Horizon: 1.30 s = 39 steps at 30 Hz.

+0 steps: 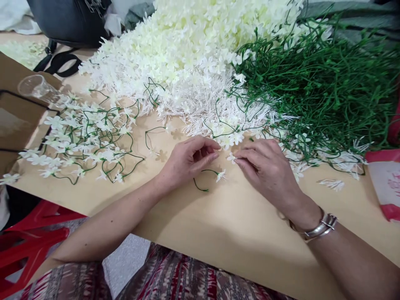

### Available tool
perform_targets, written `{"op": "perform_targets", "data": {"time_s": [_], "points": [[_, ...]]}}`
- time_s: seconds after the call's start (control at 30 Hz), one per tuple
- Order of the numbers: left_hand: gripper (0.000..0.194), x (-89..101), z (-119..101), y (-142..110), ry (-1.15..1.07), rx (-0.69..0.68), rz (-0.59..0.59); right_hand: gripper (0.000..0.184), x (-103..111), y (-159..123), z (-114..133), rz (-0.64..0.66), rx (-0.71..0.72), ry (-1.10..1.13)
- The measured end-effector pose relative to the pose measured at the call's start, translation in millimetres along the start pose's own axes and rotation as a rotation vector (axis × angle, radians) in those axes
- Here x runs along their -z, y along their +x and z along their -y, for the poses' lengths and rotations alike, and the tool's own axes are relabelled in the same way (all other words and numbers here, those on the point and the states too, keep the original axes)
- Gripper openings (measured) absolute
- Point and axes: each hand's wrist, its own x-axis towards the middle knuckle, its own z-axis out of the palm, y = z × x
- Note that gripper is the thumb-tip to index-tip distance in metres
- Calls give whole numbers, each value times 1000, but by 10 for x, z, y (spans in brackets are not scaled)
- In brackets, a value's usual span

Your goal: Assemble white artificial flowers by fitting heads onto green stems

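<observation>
Between finger and thumb of my right hand is a small white artificial flower. My left hand faces it a short way off, thumb and fingertips pinched together; whatever lies between them is too small to make out. Below the gap between my hands, a green plastic stem with a white flower tip lies on the table. Just beyond my fingertips rest more loose white flowers, with a thin green stem across them.
A big heap of white petals rises at the back, with white stamens along its front. Green stems are piled at right, near a red-and-white packet. Stemmed flowers and a clear plastic cup lie left.
</observation>
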Motion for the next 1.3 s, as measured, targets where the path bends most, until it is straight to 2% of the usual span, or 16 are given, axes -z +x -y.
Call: {"op": "perform_targets", "data": {"time_s": [0.1, 0.23, 0.3, 0.47, 0.6, 0.67, 0.8, 0.9, 1.03, 1.13, 1.3], "points": [[18, -17, 11, 0, -16, -81, 20, 9, 6, 6, 116, -34, -86, 205], [17, -45, -15, 1, -103, -124, 107, 4, -11, -16, 259, -21, -368, 486], [13, -60, -31, -2, -132, -124, 125, 5, -34, -36, 282, -4, -424, 539], [9, -76, -32, -8, -115, -109, 89, 3, -51, -36, 265, 2, -333, 523], [6, -55, -20, 4, 18, -163, -17, 7, 16, 11, 219, -95, -268, 359], [10, -43, -16, 13, 57, -188, -23, 9, 65, 38, 165, -159, -218, 239], [11, -48, -4, 36, 69, -268, 47, 12, 174, 86, 6, -202, -113, -32], [14, -78, 4, 53, 82, -287, 129, 10, 238, 91, -112, -160, -126, -230], [23, -143, 12, 50, 149, -244, 194, 13, 228, 45, -186, -109, -162, -454], [28, -193, 31, 38, 185, -200, 234, 14, 160, 10, -156, -58, -142, -451], [24, -250, 66, 36, 234, -269, 249, 17, 113, 28, -30, -15, -52, -152]]}}
